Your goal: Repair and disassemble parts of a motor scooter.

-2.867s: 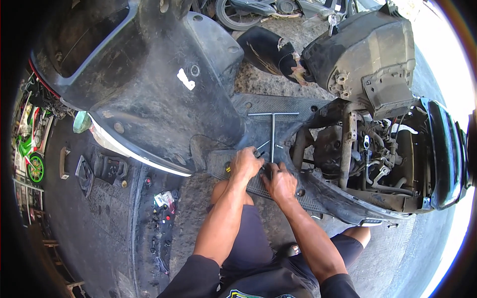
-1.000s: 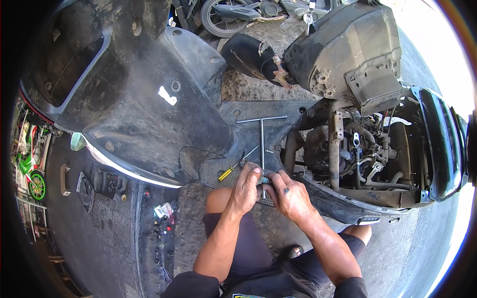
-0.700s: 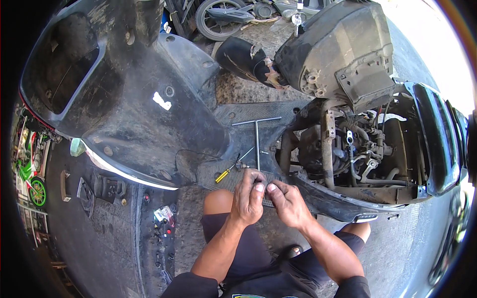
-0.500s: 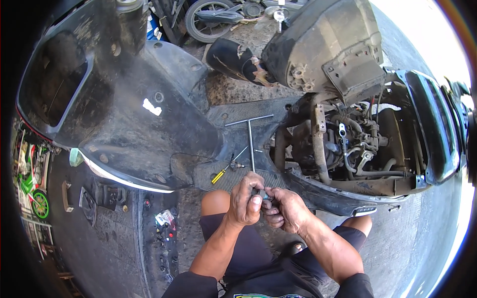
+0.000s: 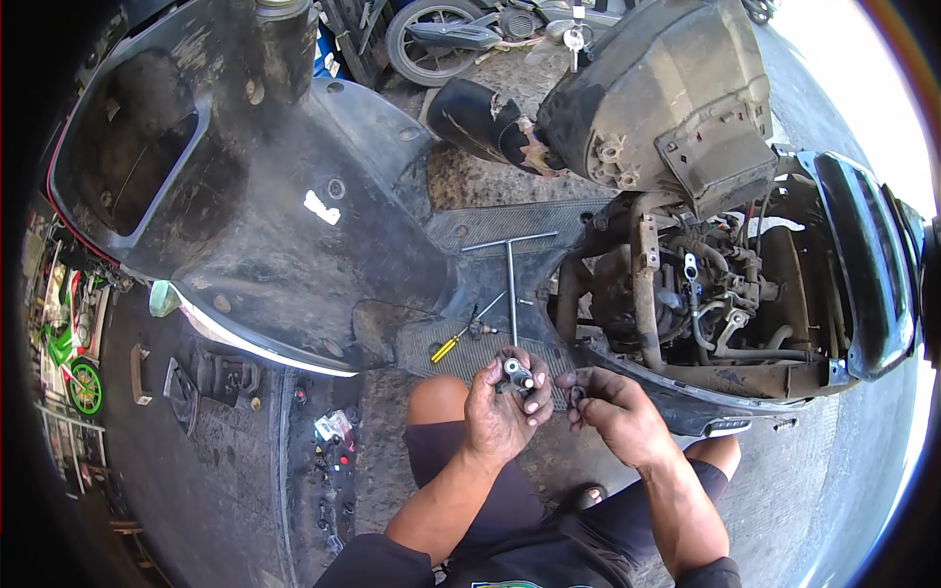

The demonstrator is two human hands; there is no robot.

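Note:
My left hand [image 5: 495, 419] is closed round a small metal and dark fitting [image 5: 520, 373], which looks like a fuel injector with a round silver end. Just to its right, my right hand [image 5: 627, 423] pinches a small dark piece [image 5: 576, 396], too small to name surely. The two hands are apart, above my lap. Beyond them a T-handle wrench [image 5: 511, 279] lies on the scooter's footboard [image 5: 470, 223]. Beside it lies a screwdriver with a yellow handle [image 5: 445, 349].
The scooter's engine bay [image 5: 696, 284] is exposed at right, with the underseat box [image 5: 657, 98] tilted above it. The front leg shield [image 5: 294, 216] fills the left. Loose parts [image 5: 335, 431] and a black plastic piece [image 5: 180, 394] lie on the ground at left.
My hands were together on the fitting and have come apart. The right hand has moved right with a small dark piece; the left has turned, showing the fitting's round end.

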